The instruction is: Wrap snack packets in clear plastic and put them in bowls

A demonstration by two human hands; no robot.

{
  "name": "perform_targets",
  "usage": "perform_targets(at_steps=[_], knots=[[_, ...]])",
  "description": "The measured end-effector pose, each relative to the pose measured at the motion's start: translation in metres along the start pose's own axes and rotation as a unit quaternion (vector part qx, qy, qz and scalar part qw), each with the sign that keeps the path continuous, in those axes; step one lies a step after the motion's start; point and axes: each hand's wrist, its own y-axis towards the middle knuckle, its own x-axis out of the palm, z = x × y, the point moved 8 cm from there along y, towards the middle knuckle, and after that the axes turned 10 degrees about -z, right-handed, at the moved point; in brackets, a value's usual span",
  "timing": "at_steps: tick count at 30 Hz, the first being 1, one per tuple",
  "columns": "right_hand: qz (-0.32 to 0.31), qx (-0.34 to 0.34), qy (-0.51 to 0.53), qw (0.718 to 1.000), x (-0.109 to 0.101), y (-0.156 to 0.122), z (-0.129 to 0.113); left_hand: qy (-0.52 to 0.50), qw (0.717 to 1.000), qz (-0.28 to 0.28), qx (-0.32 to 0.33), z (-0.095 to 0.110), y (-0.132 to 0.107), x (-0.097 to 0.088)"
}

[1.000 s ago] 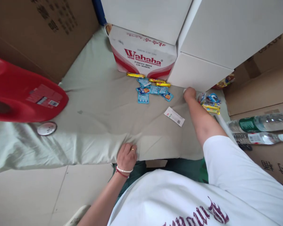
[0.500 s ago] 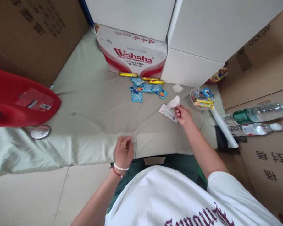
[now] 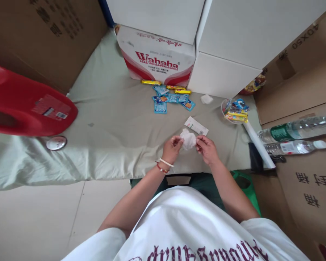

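Between my two hands is a crumpled white tissue [image 3: 188, 139], held above the front part of the cloth-covered surface. My left hand [image 3: 172, 149] pinches its left edge, and my right hand [image 3: 207, 149] pinches the right edge. Just behind the tissue lies a flat white packet [image 3: 196, 125] with small green and red print and a barcode. Farther back rests another folded white piece [image 3: 207, 99], which looks like tissue too. Several blue snack packets [image 3: 160, 108] and yellow-wrapped bars [image 3: 151, 82] lie in a loose group to the left of it.
A Wahaba-style red and white carton marked Wahaha [image 3: 157, 65] stands behind the snacks beside white boxes [image 3: 220, 74]. At left are a red jug [image 3: 29, 105] and a round tin [image 3: 56, 143]. At right are a clear bowl of snacks [image 3: 235, 110], a white roll [image 3: 259, 145] and plastic bottles [image 3: 299, 146].
My left hand has come up and right from the table edge and taken hold of the tissue. My right hand has drawn the tissue nearer to me, away from the white packet.
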Motion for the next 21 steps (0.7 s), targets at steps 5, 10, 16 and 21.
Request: perform_targets(at_steps=[5, 10, 16, 21], knots=[[0.053, 0.006, 0.046, 0.998, -0.029, 0.015, -0.009, -0.048, 0.996, 0.05, -0.051, -0.019, -0.006, -0.035], [0.102, -0.074, 0.015, 0.992, -0.049, 0.042, -0.046, -0.071, 0.989, 0.118, -0.059, -0.024, -0.013, -0.072], [0.299, -0.302, -0.311, 0.85, -0.067, 0.069, -0.141, -0.102, 0.984, 0.119, -0.084, -0.029, -0.028, -0.085], [0.259, -0.203, -0.583, 0.743, -0.069, 0.166, -0.154, -0.092, 0.985, 0.122, -0.078, -0.023, -0.047, -0.081]])
